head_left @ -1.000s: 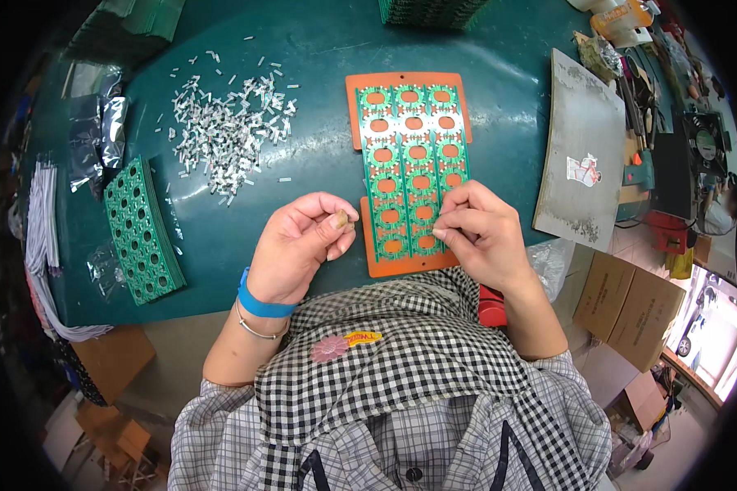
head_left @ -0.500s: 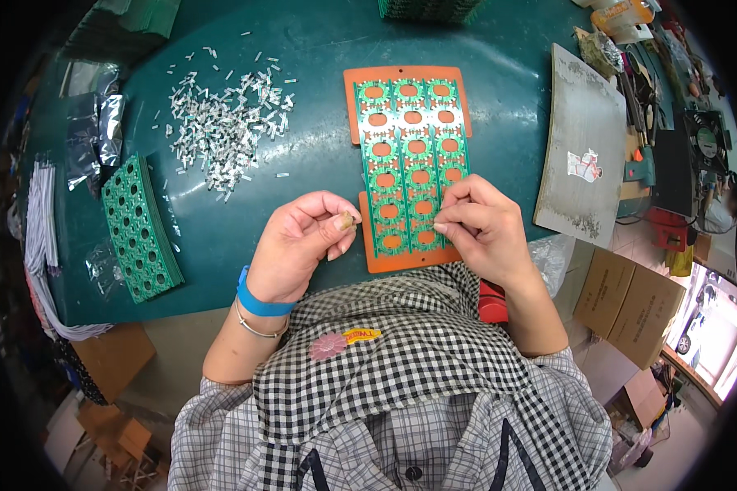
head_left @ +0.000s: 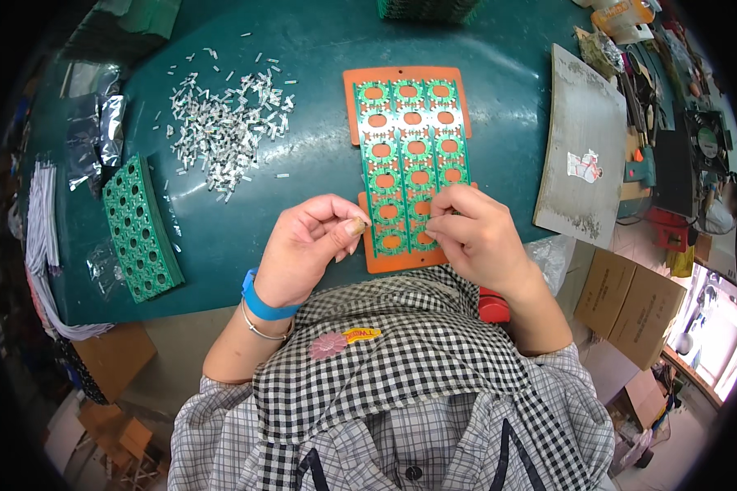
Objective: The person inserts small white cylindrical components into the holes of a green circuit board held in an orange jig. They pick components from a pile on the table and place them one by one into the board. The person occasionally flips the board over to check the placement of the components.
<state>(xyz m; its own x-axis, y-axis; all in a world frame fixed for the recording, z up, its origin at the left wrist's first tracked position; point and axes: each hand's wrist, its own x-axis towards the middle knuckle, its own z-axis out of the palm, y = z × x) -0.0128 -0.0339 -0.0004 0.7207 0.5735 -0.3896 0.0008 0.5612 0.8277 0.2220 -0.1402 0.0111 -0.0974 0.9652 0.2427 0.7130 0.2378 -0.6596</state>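
Note:
A green circuit board panel (head_left: 404, 168) with rows of oval openings lies on an orange backing plate (head_left: 401, 263) on the green table. My left hand (head_left: 309, 245) is at the panel's lower left edge, thumb and forefinger pinched together; anything between them is too small to name. Over the panel's lower right part, my right hand (head_left: 485, 239) has its fingers closed, with the tips close to the board's surface. What it may hold is hidden. A heap of tiny white and silver parts (head_left: 225, 135) lies loose to the left of the panel.
A stack of green boards (head_left: 142, 233) and a bundle of white wires (head_left: 42, 237) are at the left. More boards (head_left: 430, 6) stand at the far edge. To the right lies a grey plate (head_left: 580, 139), with a cardboard box (head_left: 626, 304) below it.
My left hand has moved slightly right, closer to the panel. My right hand has shifted a little to the left over the lower rows. The panel stays in place.

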